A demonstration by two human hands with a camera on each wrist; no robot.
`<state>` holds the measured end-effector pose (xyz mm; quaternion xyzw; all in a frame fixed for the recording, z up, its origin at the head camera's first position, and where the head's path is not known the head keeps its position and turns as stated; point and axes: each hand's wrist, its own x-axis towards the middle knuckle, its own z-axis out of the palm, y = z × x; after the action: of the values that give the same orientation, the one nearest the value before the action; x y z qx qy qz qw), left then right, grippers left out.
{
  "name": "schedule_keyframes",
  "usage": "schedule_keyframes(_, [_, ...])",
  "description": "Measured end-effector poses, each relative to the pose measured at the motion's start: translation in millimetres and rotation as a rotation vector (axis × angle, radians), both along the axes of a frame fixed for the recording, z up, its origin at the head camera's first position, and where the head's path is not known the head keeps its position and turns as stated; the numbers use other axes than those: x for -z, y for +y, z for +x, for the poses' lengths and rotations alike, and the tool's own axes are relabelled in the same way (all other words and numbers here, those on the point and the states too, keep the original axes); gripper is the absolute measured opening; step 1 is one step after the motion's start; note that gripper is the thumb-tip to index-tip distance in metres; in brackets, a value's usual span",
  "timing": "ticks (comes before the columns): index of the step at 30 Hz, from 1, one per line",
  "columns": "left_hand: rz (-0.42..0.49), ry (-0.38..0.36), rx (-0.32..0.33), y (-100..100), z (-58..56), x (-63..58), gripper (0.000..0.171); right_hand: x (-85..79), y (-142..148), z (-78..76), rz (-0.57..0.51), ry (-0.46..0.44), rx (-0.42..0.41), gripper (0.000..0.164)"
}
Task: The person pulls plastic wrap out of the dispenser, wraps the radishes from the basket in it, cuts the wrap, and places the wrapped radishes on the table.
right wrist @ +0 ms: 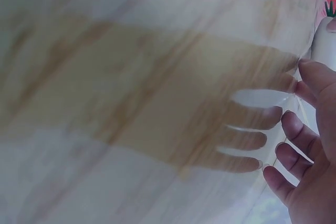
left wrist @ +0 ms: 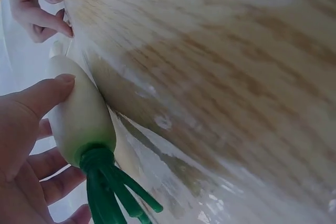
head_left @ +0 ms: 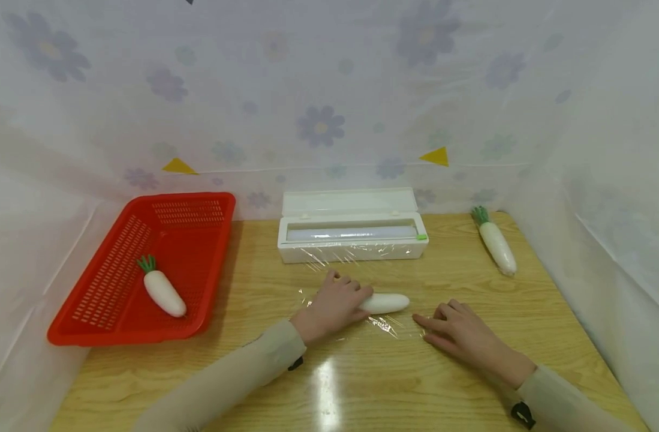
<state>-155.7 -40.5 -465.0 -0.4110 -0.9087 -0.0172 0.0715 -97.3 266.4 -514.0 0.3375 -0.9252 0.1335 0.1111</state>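
Note:
A white radish with green stalks lies on a sheet of clear plastic wrap at the middle of the table. My left hand grips its stalk end, thumb on one side and fingers round the other. In the head view that hand covers the stalks. At the right edge of the wrap, beyond the radish's tip, is my right hand. Its index finger and thumb touch down there with a gap between their tips, while the other fingers bend loosely, as the right wrist view shows.
Behind the hands stands a white wrap dispenser, lid raised, a roll inside and film lying over its front. A red basket on the left holds another radish. One more radish, shiny, lies at the back right. Patterned white curtains surround the table.

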Motion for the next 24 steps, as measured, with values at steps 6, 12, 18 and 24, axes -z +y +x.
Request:
schedule_keyframes(6, [0.017, -0.014, -0.009, -3.0, -0.1, 3.3, 0.042, -0.7, -0.1, 0.3, -0.010, -0.004, 0.002, 0.044])
schedule_keyframes(12, [0.042, -0.039, -0.013, -6.7, 0.6, 7.5, 0.046, 0.9, 1.4, -1.2, -0.008, 0.002, -0.010, 0.045])
schedule_keyframes(18, [0.054, -0.070, -0.035, -11.7, 3.3, 8.4, 0.049, -0.7, -0.3, -0.7, 0.005, -0.004, 0.002, 0.052])
schedule_keyframes(24, [0.057, -0.093, -0.051, -16.2, 5.2, 9.1, 0.047, -5.3, -4.5, 0.8, 0.004, -0.017, 0.016, 0.046])
